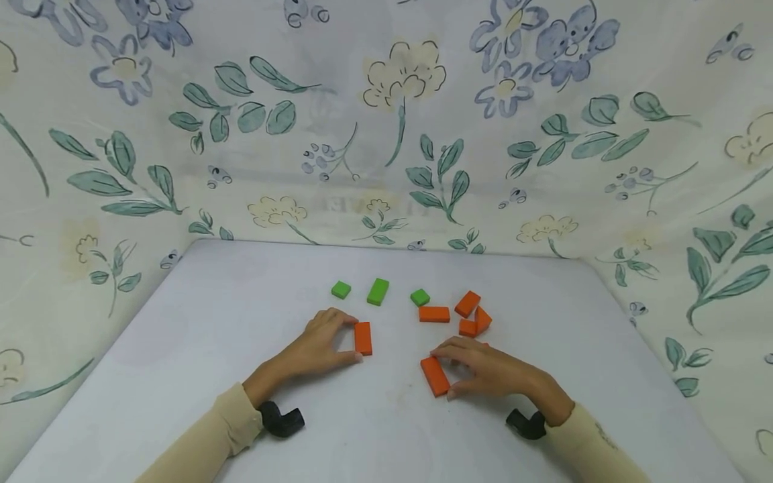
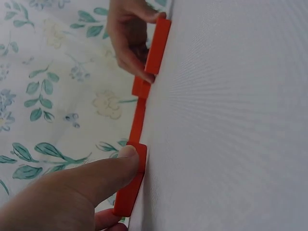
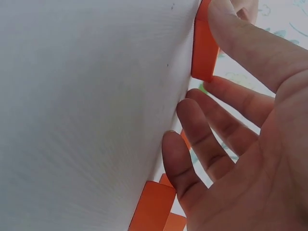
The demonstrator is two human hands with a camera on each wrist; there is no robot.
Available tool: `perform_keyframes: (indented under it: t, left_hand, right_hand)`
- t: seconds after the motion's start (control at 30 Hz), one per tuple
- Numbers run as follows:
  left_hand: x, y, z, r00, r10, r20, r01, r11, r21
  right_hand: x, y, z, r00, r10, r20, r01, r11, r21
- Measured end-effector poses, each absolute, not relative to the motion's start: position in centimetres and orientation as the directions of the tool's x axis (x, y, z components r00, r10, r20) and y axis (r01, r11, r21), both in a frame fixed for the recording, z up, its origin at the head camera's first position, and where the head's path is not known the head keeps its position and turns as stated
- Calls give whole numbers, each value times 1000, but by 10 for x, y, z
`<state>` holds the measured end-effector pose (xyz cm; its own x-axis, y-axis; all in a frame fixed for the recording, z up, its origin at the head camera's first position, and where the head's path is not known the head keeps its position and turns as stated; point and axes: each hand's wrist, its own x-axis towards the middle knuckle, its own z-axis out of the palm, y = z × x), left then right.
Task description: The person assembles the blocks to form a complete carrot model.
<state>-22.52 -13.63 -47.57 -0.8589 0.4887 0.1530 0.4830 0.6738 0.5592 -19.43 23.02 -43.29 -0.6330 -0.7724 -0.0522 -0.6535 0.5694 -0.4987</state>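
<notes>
On the white tabletop, my left hand [image 1: 314, 347] holds an orange rectangular block [image 1: 363, 338] by its two ends, between thumb and fingers. The left wrist view shows the thumb on the near end of this block [image 2: 129, 192]. To the right and a little nearer, my right hand [image 1: 492, 370] pinches another orange rectangular block [image 1: 435, 376] end to end. Thumb and index finger touch opposite ends of that block [image 3: 205, 48] in the right wrist view, while the other fingers are spread apart. Both blocks lie on or just at the table; which one cannot be told.
Behind the right hand are an orange bar [image 1: 434, 314], a tilted orange block [image 1: 468, 304], a small orange block [image 1: 468, 327] and an orange wedge [image 1: 482, 320]; another orange piece is mostly hidden. Farther back lie two small green blocks [image 1: 341, 290] and a longer green block [image 1: 378, 292].
</notes>
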Motion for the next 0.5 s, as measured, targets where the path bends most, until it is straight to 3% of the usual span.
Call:
perform_keyframes:
  t: [0.5]
  left_hand:
    - [-223,-137,-473,-869,481,119,460,696,552]
  right_hand:
    - [-193,226,-435,-673,-736,-76,-608,609,-509]
